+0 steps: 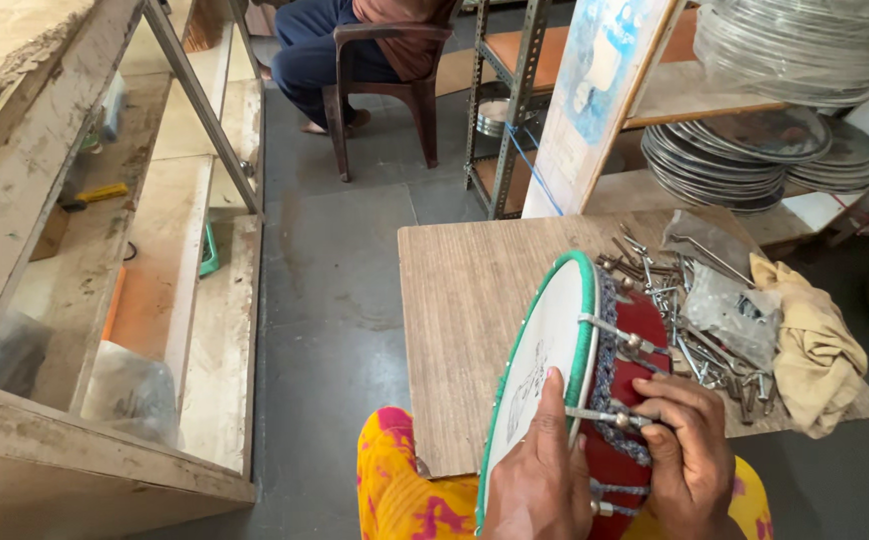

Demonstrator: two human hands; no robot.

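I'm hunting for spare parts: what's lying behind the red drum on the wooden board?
Behind the red drum lie a pile of metal hooks and bolts, clear plastic bags and a yellow cloth. The drum covers the board beneath it.

Yellow garment (405, 495) with pink blotches

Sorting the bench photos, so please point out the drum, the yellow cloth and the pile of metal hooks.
Drum (540, 355): head view, on its white skin.
Yellow cloth (815, 345): head view, mid fold.
Pile of metal hooks (655, 275): head view, pile's upper middle.
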